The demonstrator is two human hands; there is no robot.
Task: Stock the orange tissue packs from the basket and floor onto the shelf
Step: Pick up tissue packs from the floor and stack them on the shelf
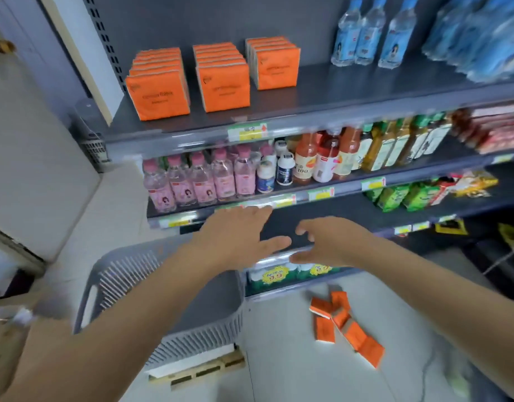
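Both hands empty: left hand spread flat, right hand with fingers loosely curled, grasping nothing, hovering in front of the lower shelves. Three rows of packs already upright on the top shelf; several loose packs scattered on the floor beside the basket, seemingly empty. Risks: overlooking a floor pack, brushing the pink bottles while reaching up, toppling the standing rows when adding more.
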